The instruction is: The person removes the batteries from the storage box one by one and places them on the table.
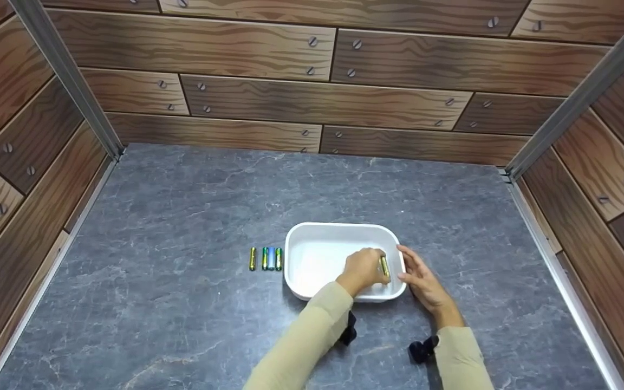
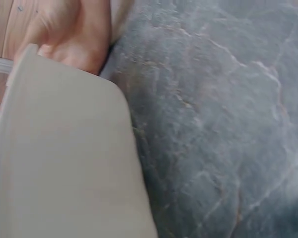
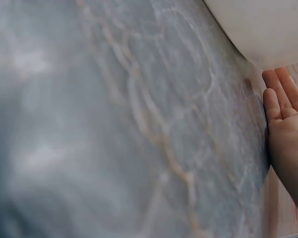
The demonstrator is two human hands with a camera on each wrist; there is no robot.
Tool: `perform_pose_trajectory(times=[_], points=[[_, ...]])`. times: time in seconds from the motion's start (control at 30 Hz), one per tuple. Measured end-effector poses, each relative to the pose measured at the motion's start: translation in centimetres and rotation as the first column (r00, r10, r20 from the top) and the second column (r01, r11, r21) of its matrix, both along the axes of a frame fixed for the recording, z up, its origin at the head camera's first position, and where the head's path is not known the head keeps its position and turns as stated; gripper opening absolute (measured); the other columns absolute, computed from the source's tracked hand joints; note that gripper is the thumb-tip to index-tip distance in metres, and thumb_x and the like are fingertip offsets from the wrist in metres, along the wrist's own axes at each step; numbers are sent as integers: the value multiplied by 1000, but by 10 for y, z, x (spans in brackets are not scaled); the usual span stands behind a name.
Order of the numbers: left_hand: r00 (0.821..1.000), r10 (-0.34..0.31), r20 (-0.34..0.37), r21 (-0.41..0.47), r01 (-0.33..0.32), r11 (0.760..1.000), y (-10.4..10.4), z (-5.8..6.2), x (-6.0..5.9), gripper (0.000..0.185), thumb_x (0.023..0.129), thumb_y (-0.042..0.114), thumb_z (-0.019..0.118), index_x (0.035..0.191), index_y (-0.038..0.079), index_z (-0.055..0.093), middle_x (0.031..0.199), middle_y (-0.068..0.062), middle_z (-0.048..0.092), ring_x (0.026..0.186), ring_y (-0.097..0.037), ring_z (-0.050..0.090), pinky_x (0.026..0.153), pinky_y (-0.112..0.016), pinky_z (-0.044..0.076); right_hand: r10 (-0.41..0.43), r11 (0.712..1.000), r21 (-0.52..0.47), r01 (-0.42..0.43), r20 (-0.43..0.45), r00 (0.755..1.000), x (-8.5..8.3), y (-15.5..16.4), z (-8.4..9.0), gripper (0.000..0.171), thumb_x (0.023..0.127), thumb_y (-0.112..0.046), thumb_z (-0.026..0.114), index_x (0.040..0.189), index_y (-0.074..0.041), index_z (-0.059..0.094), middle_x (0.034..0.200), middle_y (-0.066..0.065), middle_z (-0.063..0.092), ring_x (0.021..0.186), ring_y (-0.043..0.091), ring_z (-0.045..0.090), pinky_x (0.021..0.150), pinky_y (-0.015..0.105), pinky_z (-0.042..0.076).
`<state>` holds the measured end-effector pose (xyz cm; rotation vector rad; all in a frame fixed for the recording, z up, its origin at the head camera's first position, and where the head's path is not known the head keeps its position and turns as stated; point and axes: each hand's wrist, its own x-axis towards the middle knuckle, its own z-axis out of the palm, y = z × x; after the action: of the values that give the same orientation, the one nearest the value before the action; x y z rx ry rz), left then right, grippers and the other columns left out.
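Observation:
A white plastic tray (image 1: pixel 312 233) sits on the grey stone-look tabletop. My left hand (image 1: pixel 367 268) reaches over the tray's near rim and pinches a gold and green battery (image 1: pixel 384 266) at the tray's right end. My right hand (image 1: pixel 419 274) lies just outside the right rim with straight fingers and holds nothing. Left of the tray, several small batteries (image 1: pixel 266 258) lie side by side on the table. The left wrist view shows the tray's outer wall (image 2: pixel 64 163) with part of the left hand (image 2: pixel 74 29) above it. The right wrist view has the right hand's fingers (image 3: pixel 280 96) beside the tray (image 3: pixel 268 25).
Wood-pattern walls (image 1: pixel 312 97) with metal corner posts enclose the tabletop (image 1: pixel 182 206) at the back, left and right. Bare table surface stretches behind and to both sides of the tray. Black wrist camera mounts (image 1: pixel 423 349) show under my beige sleeves.

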<state>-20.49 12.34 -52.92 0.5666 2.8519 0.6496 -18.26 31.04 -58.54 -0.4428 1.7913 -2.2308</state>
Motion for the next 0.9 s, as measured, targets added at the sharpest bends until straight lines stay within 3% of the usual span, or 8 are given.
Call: perform_pose_trajectory(times=[0.37,0.63,0.9], points=[[999,-25,-21,32,25,999,-6,12,0,53,73,38,81,120,18,68,109,0,74,99,-17,69,79,-29,55,15,1000,-13,-15,-15,1000,0,0,-1,60,91,8,50,143,-18,37,135,-15,54,124,-3,50,101,14,39],[999,-40,-31,49,41,998,-12,16,-3,54,73,38,80,122,18,67,85,2,70,76,-11,60,69,-27,53,16,1000,-15,-16,-5,1000,0,-1,0,59,91,7,51,141,-21,39,134,-16,54,123,-3,50,101,14,40],[996,-71,-60,67,75,995,-25,24,-1,56,72,38,82,122,18,66,85,2,67,68,-7,49,61,-24,46,3,1000,-8,-3,6,1000,-1,0,-1,59,90,7,52,139,-23,41,135,-12,54,123,0,51,100,15,42]])
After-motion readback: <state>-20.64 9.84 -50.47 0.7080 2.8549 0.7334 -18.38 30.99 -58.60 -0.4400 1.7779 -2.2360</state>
